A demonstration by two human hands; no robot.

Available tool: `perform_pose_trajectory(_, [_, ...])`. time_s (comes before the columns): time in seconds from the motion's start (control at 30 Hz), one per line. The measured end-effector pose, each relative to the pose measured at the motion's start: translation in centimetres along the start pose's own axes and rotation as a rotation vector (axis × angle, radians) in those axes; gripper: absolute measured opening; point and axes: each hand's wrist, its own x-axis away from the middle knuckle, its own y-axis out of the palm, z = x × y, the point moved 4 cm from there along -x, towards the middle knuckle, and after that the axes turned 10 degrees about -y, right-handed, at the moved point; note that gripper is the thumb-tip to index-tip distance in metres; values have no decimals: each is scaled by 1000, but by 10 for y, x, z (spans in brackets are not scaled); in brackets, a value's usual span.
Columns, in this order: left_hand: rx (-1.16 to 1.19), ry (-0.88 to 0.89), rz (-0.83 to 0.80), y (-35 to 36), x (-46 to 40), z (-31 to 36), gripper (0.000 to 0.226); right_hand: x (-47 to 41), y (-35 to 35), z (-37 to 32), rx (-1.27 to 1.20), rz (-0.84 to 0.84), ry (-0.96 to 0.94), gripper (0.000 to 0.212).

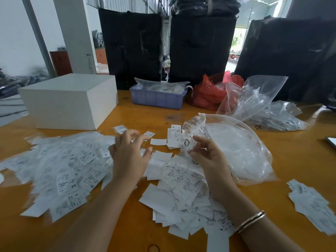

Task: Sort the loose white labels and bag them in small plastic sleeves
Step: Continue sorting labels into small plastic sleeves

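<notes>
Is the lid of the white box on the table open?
No, the white box stands closed on the table, its top flat and whole.
</notes>
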Motion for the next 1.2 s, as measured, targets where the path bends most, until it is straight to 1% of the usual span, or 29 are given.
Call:
perform_pose_trajectory(0.03, [172,61,-84,0,2,7,28,0,1,-1,12,-9,-11,43])
perform_pose_trajectory(0.1, [514,108,-414,6,13,23,39,2,5,-4,21,-34,-31,41])
perform_pose_trajectory(0.13, [584,117,-549,10,20,29,43,2,7,-5,29,-59,-37,40])
perform_pose_trajectory(0.17, [594,133,-607,13,25,34,42,3,10,-6,44,-90,-43,40])
perform_pose_trajectory(0.2, [590,151,-603,16,27,36,37,3,12,-7,57,-119,-50,39])
perform_pose_trajectory(0.23, [599,152,-564,18,27,36,27,3,14,-8,53,-135,-55,37])
perform_pose_trajectory(0.27, [635,126,-521,18,25,34,15,4,15,-8,29,-133,-53,35])
perform_pose_trajectory(0.3, [677,84,-484,17,23,32,10,3,15,-8,5,-120,-41,33])
perform_pose_trajectory(0.33, [716,35,-453,16,20,29,12,3,15,-8,15,-110,-31,34])
perform_pose_trajectory(0.37, [755,-22,-429,16,18,25,15,3,14,-8,81,-116,-31,36])
perform_pose_trajectory(0.4, [789,-80,-407,15,16,21,15,3,15,-6,217,-161,-40,39])
perform_pose_trajectory(0.43, [811,-136,-385,15,14,18,14,4,17,-4,398,-249,-59,43])
perform_pose_trajectory(0.5, [864,-224,-362,16,12,14,9,9,26,3,723,-481,-136,47])
perform_pose_trajectory(0.53, [892,-253,-358,17,12,14,6,11,30,6,823,-572,-180,49])
perform_pose_trajectory(0.57, [908,-278,-356,18,12,13,4,12,33,8,878,-622,-210,50])
perform_pose_trajectory(0.63, [927,-307,-358,18,11,12,3,11,34,9,909,-629,-225,50])
perform_pose_trajectory(0.7, [937,-306,-375,18,12,12,8,10,32,9,906,-623,-224,47])
perform_pose_trajectory(0.8, [931,-274,-403,18,13,15,16,10,32,8,909,-629,-223,38])
perform_pose_trajectory(0.87, [926,-258,-399,17,14,16,15,10,33,6,890,-618,-210,33])
perform_pose_trajectory(0.9, [918,-251,-393,16,13,16,15,11,34,6,895,-625,-211,33])
perform_pose_trajectory(1.03, [869,-233,-375,16,13,15,14,10,35,7,944,-655,-204,48])
perform_pose_trajectory(1.2, [849,-217,-373,18,13,14,6,9,33,9,973,-652,-197,43])
